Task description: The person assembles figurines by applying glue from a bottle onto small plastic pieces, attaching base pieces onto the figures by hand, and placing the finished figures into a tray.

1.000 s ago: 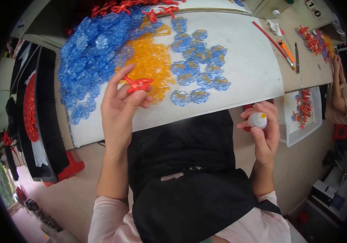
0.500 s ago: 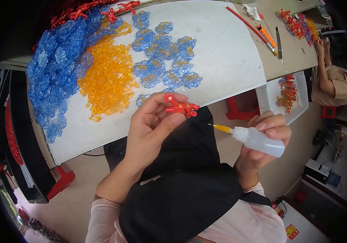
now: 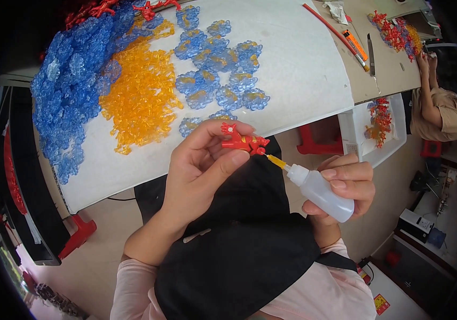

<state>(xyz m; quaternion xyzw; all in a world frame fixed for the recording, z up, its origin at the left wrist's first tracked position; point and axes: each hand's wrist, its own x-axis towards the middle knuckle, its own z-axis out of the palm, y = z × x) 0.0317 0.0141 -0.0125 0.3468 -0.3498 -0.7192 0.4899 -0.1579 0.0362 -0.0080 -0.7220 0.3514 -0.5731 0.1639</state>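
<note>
Between the thumb and fingers of my left hand [image 3: 199,165] is a small red plastic figure [image 3: 243,143] with gold markings. My right hand [image 3: 346,184] is closed round a translucent white squeeze bottle [image 3: 322,193], tilted with its yellow needle tip [image 3: 276,161] pointing up and left. The thin needle end is at the figure's right end, touching it or very close. Beyond my left hand, several blue translucent cloud-shaped pieces [image 3: 202,89] with yellow bits lie spread on the white-covered table [image 3: 303,69].
A heap of blue pieces [image 3: 68,80] and a pile of orange pieces [image 3: 140,98] cover the table's left. At right lie a red stick [image 3: 330,29], an orange lighter-like item [image 3: 354,45] and a knife [image 3: 371,56]. A white bin [image 3: 396,125] stands near a co-worker [image 3: 439,109].
My right hand has moved left with the bottle, bringing its needle from apart to the red figure's end. My left hand keeps its grip on the figure, nearly still.
</note>
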